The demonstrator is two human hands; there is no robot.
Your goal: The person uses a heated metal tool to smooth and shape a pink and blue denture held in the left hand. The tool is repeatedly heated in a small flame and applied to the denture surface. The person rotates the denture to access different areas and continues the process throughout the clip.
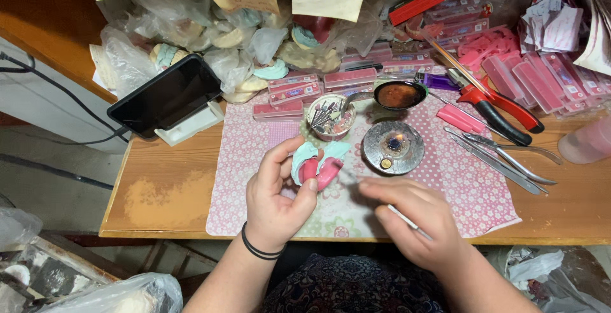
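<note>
Right hand (pixel 417 221) motion-blurred, its thin tool (pixel 402 217) half hidden by fingers

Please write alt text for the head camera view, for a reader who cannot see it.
The left hand holds a pink and teal dental model; the right hand holds a thin metal tool beside it. A small lit burner stands behind.

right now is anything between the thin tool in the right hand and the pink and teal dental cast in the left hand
Nothing visible. The left hand holds the pink and teal dental cast up off the floral mat; the right hand with its thin metal tool is just beside it, with only open space between.
</note>
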